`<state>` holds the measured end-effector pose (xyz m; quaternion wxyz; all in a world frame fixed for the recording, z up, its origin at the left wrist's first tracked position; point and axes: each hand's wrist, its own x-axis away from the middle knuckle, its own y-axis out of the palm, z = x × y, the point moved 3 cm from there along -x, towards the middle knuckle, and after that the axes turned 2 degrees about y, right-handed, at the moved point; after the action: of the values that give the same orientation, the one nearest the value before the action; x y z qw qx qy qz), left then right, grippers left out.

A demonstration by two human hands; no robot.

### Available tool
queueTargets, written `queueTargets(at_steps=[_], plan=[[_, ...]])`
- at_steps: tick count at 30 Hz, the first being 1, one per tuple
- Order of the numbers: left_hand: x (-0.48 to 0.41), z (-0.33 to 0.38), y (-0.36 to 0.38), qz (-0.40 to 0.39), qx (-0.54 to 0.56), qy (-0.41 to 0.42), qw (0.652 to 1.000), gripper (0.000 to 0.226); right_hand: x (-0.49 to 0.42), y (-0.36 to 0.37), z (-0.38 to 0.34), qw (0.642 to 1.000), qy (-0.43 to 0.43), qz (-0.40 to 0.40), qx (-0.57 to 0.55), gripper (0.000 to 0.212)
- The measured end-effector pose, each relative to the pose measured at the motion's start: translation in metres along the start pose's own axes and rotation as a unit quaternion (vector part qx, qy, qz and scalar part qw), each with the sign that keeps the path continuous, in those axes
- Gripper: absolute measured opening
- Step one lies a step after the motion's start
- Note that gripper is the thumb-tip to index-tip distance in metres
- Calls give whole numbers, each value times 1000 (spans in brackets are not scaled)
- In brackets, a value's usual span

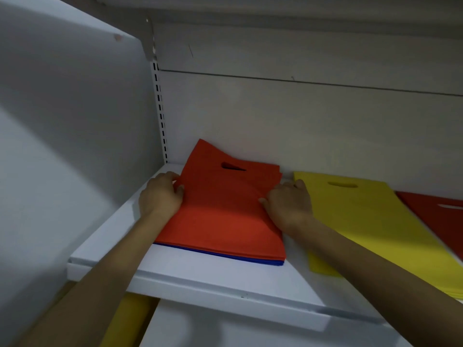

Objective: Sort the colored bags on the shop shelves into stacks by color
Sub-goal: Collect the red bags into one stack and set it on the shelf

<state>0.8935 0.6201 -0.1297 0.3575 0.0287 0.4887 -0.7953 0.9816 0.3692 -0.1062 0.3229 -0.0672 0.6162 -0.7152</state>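
**Both hands at the edges of the red-topped stack**

A stack of red bags (225,216) lies flat at the left end of the white shelf (200,279), its far corner curling up against the back panel (300,121). A thin layer of blue bags (250,259) shows beneath it along the near edge. The top red bag has a die-cut handle slot (231,167) near its far end.

The left hand (160,194) sits at the stack's left edge, its grip closed on that edge with the fingers curled over onto the top bag. The right hand (288,204) takes the right edge the same way, thumb on top and fingers bent at the side.

Just beside the right hand lie yellow bags (370,221), partly crossed by the right forearm. A darker red bag (436,214) rests further right, cut off by the frame. A slotted upright (160,108) runs up the corner next to a grey side panel (62,121). Below the shelf, something yellow (127,321) shows behind the left forearm; I cannot tell what it is.
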Motion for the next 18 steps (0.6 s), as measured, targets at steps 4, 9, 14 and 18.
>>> queueTargets(at_steps=[4, 9, 14, 18], plan=[[3, -2, -2, 48, 8, 0, 999, 18, -1, -1, 10, 992, 48, -10, -118, 35], [6, 2, -6, 98, -10, 34, 995, 13, -5, 4, 19, 822, 173, 14, -543, 40], [8, 7, -15, 145, 55, 31, 987, 13, -2, 14, 20, 582, 289, -63, -757, 17], [10, 22, -27, 155, 104, 31, 982, 15, -2, 12, 32, 644, 270, -26, -716, 18]])
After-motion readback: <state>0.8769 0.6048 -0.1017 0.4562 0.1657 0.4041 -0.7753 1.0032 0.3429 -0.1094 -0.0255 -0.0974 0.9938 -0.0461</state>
